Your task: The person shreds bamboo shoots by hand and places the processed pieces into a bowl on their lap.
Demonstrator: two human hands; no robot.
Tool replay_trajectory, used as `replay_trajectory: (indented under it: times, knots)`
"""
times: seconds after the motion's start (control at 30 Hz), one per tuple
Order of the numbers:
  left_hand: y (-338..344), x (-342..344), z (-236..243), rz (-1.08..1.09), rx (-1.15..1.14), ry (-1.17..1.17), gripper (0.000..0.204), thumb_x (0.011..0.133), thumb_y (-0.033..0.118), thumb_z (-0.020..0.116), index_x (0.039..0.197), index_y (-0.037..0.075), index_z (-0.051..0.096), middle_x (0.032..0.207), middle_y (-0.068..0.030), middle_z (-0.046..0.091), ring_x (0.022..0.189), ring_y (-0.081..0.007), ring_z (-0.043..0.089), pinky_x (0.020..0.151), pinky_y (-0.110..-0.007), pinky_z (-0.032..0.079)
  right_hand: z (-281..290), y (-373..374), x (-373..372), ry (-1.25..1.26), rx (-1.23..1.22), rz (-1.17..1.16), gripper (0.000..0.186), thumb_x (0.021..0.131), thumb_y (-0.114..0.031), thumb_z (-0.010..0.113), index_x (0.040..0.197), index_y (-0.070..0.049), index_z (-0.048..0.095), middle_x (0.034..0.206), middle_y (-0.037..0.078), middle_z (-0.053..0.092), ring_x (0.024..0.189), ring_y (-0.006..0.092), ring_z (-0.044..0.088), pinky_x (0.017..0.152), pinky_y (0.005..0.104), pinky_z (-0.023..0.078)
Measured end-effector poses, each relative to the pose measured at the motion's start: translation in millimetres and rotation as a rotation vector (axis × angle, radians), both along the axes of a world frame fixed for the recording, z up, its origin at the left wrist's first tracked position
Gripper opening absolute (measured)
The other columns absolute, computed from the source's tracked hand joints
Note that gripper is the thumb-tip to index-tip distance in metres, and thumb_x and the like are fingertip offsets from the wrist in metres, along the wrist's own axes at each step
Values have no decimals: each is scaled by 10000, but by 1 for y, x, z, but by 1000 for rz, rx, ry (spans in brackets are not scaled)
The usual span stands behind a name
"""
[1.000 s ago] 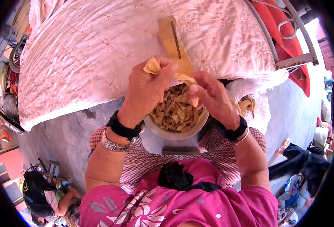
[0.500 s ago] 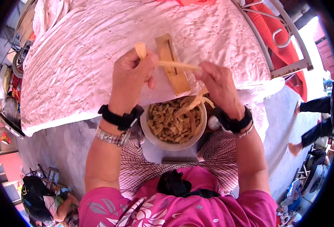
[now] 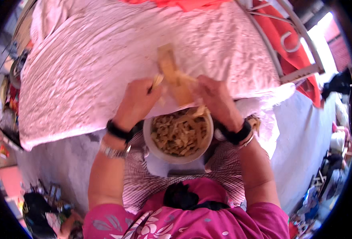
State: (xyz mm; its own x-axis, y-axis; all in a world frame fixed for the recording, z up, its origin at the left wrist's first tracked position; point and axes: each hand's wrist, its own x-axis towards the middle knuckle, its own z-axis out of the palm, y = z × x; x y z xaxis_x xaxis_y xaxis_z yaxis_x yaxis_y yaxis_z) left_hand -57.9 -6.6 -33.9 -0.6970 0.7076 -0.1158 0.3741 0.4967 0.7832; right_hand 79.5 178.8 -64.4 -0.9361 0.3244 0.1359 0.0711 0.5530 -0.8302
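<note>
My left hand (image 3: 142,95), blurred, is closed on a thin pale yellow strip (image 3: 158,79) standing up from its fingers. My right hand (image 3: 215,95) is closed on another end of pale strip material, at the right of a wooden board (image 3: 166,59) with a narrow slot, which lies on the pink quilted bedcover (image 3: 84,59). Below my hands, a white bowl (image 3: 152,149) sits between my knees, full of cut pale brown pieces (image 3: 178,137), with longer strips draped over its right side. Motion blur hides the exact shape of what my fingers hold.
A white metal bed frame (image 3: 297,71) and red fabric (image 3: 303,85) are at right, red cloth (image 3: 176,3) at top. A bundle (image 3: 253,122) lies right of the bowl. A person (image 3: 44,213) is at lower left, another's dark-clothed leg (image 3: 337,85) at right. Clutter lines both edges.
My hands have lowered since half a second ago and lie lower on the board, the strip between them now blurred. The other person's legs at right have moved farther back.
</note>
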Motion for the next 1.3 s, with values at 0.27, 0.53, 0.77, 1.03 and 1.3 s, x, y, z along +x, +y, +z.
replay_trajectory:
  times: [0.27, 0.53, 0.77, 1.03, 1.3]
  knots:
    - [-49, 40, -50, -538, 97, 63, 208, 911, 193, 558, 1005, 11, 594, 797, -89, 646, 653, -158, 598, 548, -277, 472, 21, -67, 32, 289, -88, 422, 139, 842, -169, 593, 913, -54, 556, 719, 135, 556, 640, 328, 573, 558, 396, 464]
    - [6, 69, -21, -207, -40, -1135, 326, 937, 185, 564, 1188, -21, 532, 777, -37, 601, 596, -86, 520, 548, -197, 441, 14, -118, 60, 512, -146, 556, 109, 827, -123, 596, 824, -53, 513, 746, 127, 520, 725, 302, 569, 613, 398, 452]
    - [6, 69, 25, -193, 199, -133, 82, 791, 14, 594, 864, -17, 612, 759, -58, 601, 665, -117, 542, 611, -253, 436, 10, -57, 42, 495, -277, -89, 157, 903, -144, 550, 1013, -34, 572, 776, 91, 541, 707, 226, 552, 628, 326, 442]
    - [6, 70, 39, -339, 324, 725, 115, 878, 125, 565, 926, 21, 564, 957, -141, 559, 794, -288, 575, 651, -326, 460, 25, -47, 38, 224, -719, 128, 403, 1007, -339, 423, 998, 30, 586, 719, 20, 534, 644, 84, 452, 581, 271, 411]
    - [-7, 63, 38, -298, 233, 258, 211, 807, 133, 674, 966, 33, 579, 883, -125, 624, 779, -250, 621, 679, -341, 493, 29, -30, 40, 151, -394, 315, 451, 977, -424, 444, 936, 13, 550, 766, 165, 565, 705, 276, 579, 646, 361, 447]
